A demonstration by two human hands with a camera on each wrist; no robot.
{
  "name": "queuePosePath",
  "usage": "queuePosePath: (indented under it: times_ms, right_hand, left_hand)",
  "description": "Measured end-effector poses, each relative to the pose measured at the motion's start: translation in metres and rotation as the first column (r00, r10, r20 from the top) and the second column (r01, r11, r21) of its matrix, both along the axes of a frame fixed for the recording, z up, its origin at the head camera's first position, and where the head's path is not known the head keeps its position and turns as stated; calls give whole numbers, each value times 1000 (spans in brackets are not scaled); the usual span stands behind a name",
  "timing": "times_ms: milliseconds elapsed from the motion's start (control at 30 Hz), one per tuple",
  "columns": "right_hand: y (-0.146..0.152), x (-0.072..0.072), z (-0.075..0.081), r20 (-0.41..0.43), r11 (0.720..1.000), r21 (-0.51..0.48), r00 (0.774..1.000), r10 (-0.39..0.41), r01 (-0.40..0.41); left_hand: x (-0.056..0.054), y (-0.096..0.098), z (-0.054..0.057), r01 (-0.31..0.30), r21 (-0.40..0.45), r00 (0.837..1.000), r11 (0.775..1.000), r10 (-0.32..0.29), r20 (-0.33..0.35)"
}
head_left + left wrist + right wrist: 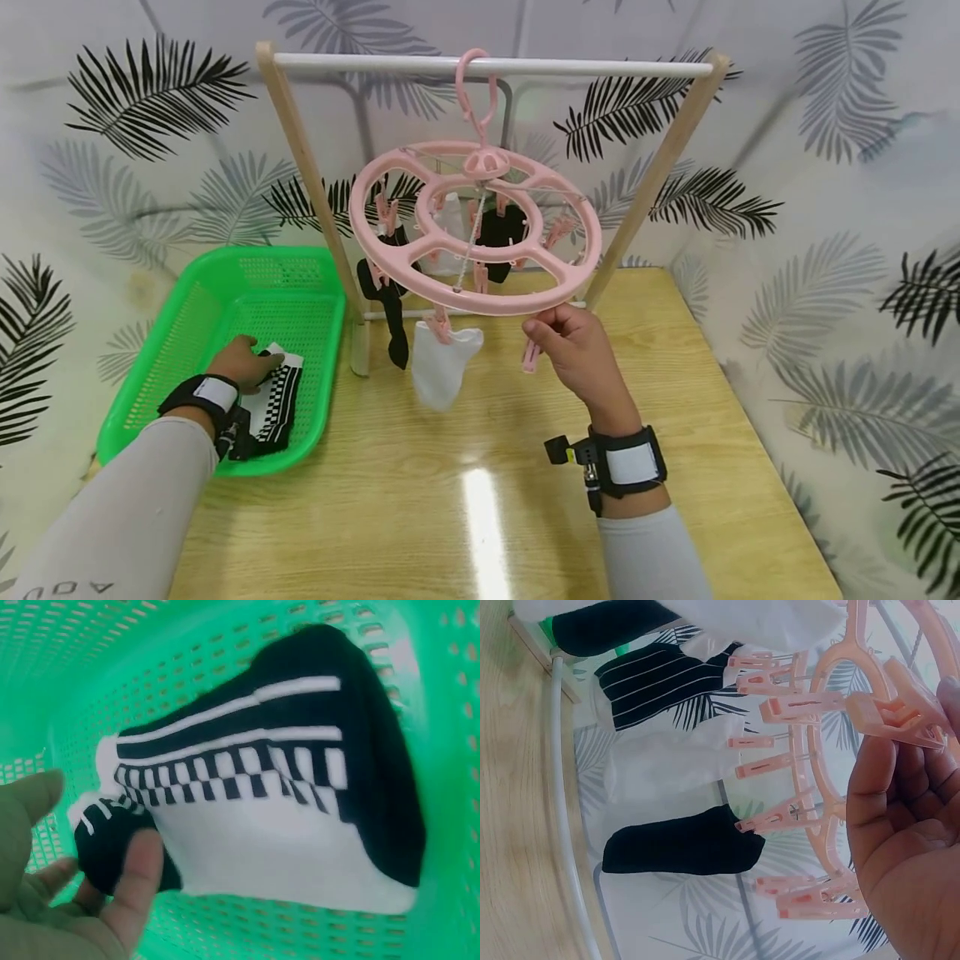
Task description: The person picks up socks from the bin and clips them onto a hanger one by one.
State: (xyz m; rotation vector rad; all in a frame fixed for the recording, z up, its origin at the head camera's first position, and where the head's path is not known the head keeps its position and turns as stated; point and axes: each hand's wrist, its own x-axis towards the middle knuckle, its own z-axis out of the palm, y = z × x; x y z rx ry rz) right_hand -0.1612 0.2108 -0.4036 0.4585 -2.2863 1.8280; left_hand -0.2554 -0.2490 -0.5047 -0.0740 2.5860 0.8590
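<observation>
My left hand (243, 364) reaches into the green basket (333, 375), thumb and fingers spread around a small black sock with white stripes (112, 847); whether they touch it I cannot tell. Beside it lies a larger white and black sock with a checkered band (255, 847). At the front right of a round pink drying hanger (592, 242), my right hand (573, 358) pinches a pink clothespin (900, 712) between thumb and fingers. No sock shows in that clothespin.
Several socks hang from the hanger, including a white sock (442, 375), a striped black sock (660, 686) and a plain black sock (675, 847). The hanger hooks over the white bar (360, 62) of a wooden-legged stand on the table (390, 517). Leaf-patterned cloth stands behind.
</observation>
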Motion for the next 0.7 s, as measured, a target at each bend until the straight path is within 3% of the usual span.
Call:
queuePosePath:
  times_ms: [100, 233, 433, 567, 700]
  right_hand:
    - [0, 1, 0, 6, 1000, 5, 1000, 10, -10]
    - [1, 2, 0, 8, 1000, -6, 1000, 25, -25]
    - [0, 2, 0, -8, 998, -35, 999, 48, -48]
    - [-2, 2, 0, -5, 999, -30, 999, 42, -43]
    - [-4, 3, 0, 6, 1000, -17, 1000, 24, -24]
  left_hand:
    - [-1, 7, 4, 64, -55, 992, 996, -69, -102]
    - [-2, 17, 11, 120, -87, 968, 989, -136, -209]
    - [-6, 27, 24, 217, -127, 953, 968, -238, -190]
    - [-5, 30, 31, 269, -149, 923, 952, -299, -242]
    - [1, 40, 51, 333, -162, 888, 929, -367, -277]
